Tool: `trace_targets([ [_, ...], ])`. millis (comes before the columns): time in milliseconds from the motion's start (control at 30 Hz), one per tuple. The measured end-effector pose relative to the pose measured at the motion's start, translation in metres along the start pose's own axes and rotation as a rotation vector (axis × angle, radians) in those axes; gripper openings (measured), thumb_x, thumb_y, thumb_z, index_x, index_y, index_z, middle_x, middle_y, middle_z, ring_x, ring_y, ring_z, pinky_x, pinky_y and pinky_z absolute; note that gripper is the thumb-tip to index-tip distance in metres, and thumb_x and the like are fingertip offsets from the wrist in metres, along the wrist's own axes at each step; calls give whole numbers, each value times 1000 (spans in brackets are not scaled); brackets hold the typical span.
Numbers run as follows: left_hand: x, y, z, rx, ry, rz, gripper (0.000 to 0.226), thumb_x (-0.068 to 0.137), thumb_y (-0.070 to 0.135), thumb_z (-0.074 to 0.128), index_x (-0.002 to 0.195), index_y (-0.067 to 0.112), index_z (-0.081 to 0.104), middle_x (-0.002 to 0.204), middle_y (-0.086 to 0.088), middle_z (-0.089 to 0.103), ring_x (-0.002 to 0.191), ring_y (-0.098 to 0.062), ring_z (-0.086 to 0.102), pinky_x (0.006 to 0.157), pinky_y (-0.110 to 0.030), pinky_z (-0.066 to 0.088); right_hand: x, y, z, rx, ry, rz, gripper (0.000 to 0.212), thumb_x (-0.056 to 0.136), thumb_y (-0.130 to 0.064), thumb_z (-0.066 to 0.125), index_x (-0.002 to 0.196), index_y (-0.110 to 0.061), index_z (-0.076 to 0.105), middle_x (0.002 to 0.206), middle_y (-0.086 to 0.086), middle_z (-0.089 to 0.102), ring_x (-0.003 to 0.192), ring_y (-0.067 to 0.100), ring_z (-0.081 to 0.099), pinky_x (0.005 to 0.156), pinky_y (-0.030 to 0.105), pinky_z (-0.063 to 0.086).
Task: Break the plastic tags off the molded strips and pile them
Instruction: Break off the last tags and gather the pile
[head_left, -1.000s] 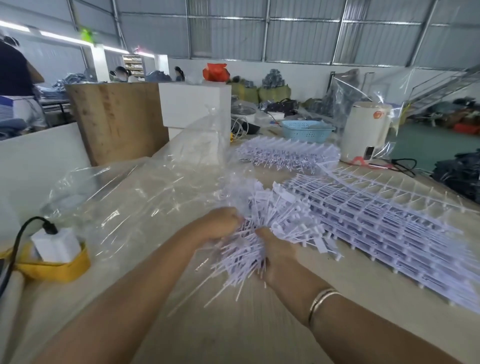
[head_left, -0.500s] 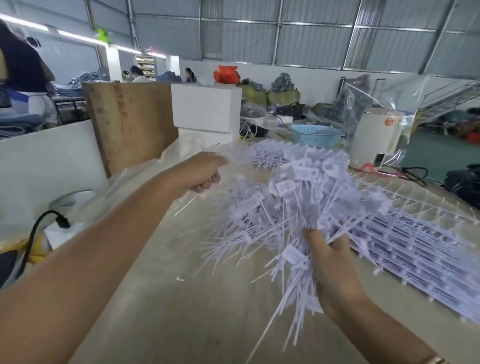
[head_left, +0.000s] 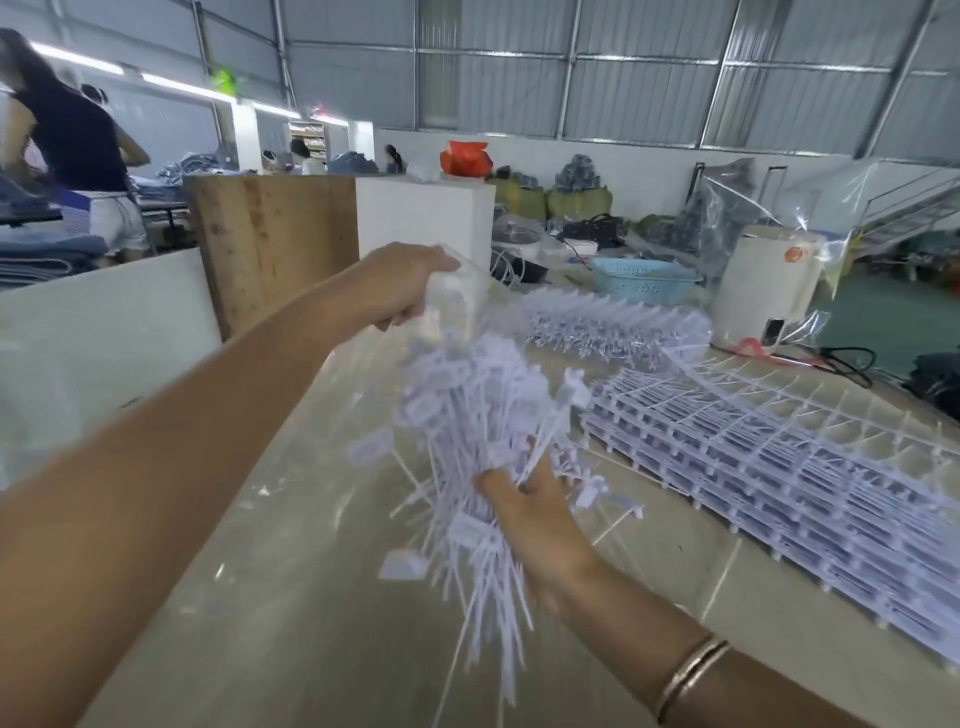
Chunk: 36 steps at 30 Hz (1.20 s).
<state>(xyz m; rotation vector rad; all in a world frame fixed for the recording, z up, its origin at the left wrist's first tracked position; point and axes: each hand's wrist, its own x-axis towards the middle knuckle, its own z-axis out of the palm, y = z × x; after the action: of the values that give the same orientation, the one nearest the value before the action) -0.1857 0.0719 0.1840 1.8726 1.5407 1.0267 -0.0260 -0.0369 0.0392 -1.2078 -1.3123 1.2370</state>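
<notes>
Above table (head_left: 311, 597), I am gripping bundle of loose tags (head_left: 467, 447) in right hand (head_left: 540, 514), fingers curled round stems. Left hand (head_left: 410, 283) pinching clear bag (head_left: 457, 306) over bundle. Step: bagging broken-off tags. Next, I judge: holding bag mouth wide, feeding bundle in. Molded strips (head_left: 779, 457) waiting beside.

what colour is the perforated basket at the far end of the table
Light blue basket, clearest in the head view.
</notes>
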Motion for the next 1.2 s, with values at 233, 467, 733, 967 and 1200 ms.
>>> trace_targets([
  [233,-25,6,32,161,-225,112,41,101,41,29,136,29,46,56,-1,52,33,-3,41,36,-17,36,16,12,10,-395,-140,-64,71,84,-30,57,143,-37,18,81,-22,51,58,-7,54,46,4,38],
  [467,-68,0,65,347,-215,347,32,99,40,36,122,33,56,67,12,58,64,0,55,65,-25,44,61,-30,16,58,-144,49,34,98,-7,40,131,-1,46,120,14,61,107,26,60,77,24,50],
  [733,-96,-44,52,692,296,359,57,84,56,46,131,25,50,115,-2,53,107,-25,48,87,-43,45,82,-27,7,681,-173,210,24,98,-21,43,102,-6,61,77,8,63,69,18,62,65,25,52],
  [967,-105,-78,40,804,246,78,47,88,57,41,125,28,42,116,5,58,107,-22,54,88,-40,43,95,-33,-9,769,-52,187,31,98,-27,47,76,-9,60,57,4,58,52,17,59,53,27,53],
  [1200,-131,-29,55,-502,-124,257,28,96,7,45,120,7,57,66,18,56,43,-11,44,46,-21,40,93,-36,20,728,-12,120,33,99,-30,34,76,-18,56,67,0,57,56,12,61,57,18,51],
])
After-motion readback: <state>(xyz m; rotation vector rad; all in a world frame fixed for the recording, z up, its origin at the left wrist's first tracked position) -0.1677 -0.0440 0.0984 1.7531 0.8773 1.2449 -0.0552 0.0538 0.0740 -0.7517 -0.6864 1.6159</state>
